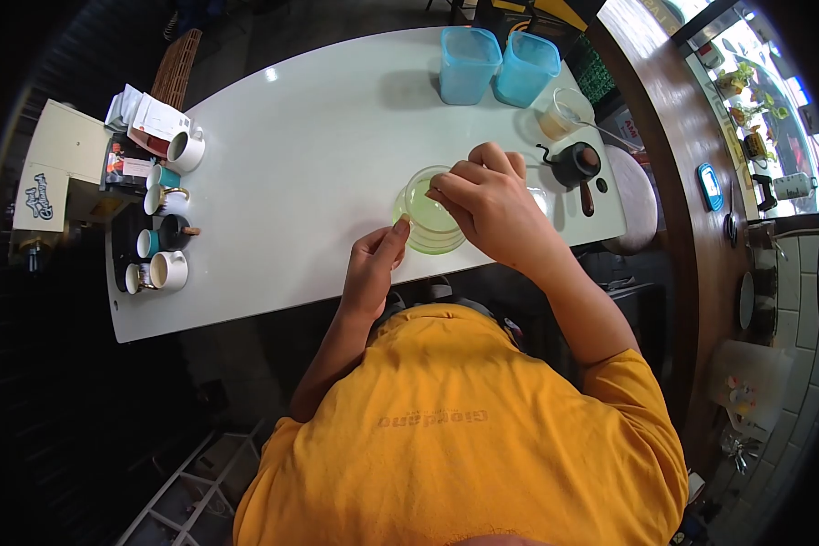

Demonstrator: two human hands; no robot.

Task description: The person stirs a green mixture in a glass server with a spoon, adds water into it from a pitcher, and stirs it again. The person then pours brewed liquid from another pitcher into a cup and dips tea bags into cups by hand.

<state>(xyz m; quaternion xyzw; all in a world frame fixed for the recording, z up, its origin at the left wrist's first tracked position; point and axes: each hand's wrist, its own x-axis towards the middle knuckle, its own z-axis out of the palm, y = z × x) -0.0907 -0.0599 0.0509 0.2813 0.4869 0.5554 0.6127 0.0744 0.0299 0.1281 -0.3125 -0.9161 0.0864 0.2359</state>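
A clear round cup or bowl (435, 238) with pale green liquid stands near the front edge of the white table. My left hand (374, 264) is at its left side, thumb and fingers pinched at the rim. Over its right side is my right hand (488, 202), fingers curled and pinched together at the rim; whatever lies between them is too small to name. A clear round rim shows between the two hands, tilted over the green liquid.
Two blue translucent containers (469, 68) stand at the back right. A clear jug (561, 115) with a spoon and a black gooseneck kettle (575, 166) are at the right. White and teal cups (169, 270) and packets (155, 123) line the left edge.
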